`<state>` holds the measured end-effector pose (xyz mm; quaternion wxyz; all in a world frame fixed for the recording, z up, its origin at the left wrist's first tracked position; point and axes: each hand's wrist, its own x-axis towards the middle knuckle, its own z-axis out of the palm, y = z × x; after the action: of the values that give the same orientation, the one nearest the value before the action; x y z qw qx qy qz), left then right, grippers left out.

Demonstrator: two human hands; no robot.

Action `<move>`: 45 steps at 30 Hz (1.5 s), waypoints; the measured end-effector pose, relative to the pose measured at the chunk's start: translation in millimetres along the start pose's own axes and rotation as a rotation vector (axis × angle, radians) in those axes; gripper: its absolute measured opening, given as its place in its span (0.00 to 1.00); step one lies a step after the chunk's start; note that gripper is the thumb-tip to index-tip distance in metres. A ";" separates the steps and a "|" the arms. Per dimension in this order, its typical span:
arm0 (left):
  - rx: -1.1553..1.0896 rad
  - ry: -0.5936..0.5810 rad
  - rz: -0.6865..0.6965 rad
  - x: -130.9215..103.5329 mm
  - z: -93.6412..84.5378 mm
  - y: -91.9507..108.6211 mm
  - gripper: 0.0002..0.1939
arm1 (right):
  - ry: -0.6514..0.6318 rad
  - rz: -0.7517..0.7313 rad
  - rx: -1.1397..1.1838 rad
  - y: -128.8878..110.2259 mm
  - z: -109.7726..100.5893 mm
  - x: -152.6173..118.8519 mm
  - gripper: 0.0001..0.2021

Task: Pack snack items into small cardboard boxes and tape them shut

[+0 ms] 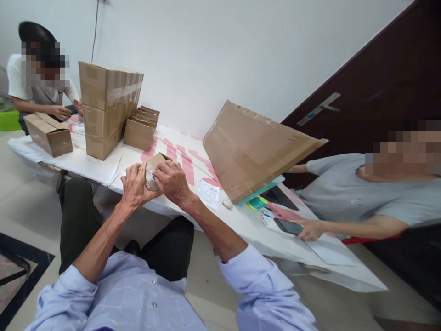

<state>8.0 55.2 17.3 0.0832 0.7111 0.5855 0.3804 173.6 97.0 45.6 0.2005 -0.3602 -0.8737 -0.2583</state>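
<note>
Standing beyond left hand (136, 186) — stacked boxes (106, 110)

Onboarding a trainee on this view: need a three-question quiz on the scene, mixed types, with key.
1. True or false: the wearer's left hand and right hand are both at the small cardboard box.
2. Which lies on the white cover: (a) a written note, (b) scissors, (c) a hammer?
3. Fill in: the stacked cartons stand on the ___ side of the picture.

Key: 1 true; 2 a; 3 left.
</note>
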 end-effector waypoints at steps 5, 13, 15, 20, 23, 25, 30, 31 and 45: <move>-0.001 -0.009 -0.005 0.1 -1.1 2.1 0.53 | -0.004 0.029 0.013 -0.6 0.9 1.7 0.12; 0.009 0.000 0.006 0.9 1.5 3.3 0.52 | -0.002 0.046 0.005 0.5 1.3 3.4 0.12; 0.013 0.005 0.010 0.8 2.4 3.0 0.52 | -0.011 0.049 0.009 1.1 0.9 3.4 0.12; 0.016 0.001 0.011 1.1 3.1 2.9 0.52 | -0.033 0.064 0.017 2.4 1.0 3.1 0.12; 0.012 -0.001 0.012 1.4 2.9 3.0 0.53 | -0.042 0.071 0.025 2.3 0.7 3.2 0.12; 0.012 -0.003 0.015 1.5 2.8 3.2 0.53 | -0.049 0.075 0.026 2.1 0.1 3.4 0.12; 0.015 0.000 0.010 1.9 3.0 3.4 0.53 | -0.060 0.086 0.042 4.0 -0.4 2.4 0.12; 0.016 -0.002 0.009 2.1 3.1 3.3 0.53 | -0.058 0.087 0.051 4.8 -0.1 1.7 0.12; 0.038 -0.008 0.003 2.8 2.3 5.7 0.53 | -0.018 0.072 0.061 6.2 2.1 -1.7 0.13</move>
<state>14.0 56.7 20.2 0.0713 0.7151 0.5911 0.3664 179.0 101.1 44.9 0.2127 -0.3875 -0.8694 -0.2209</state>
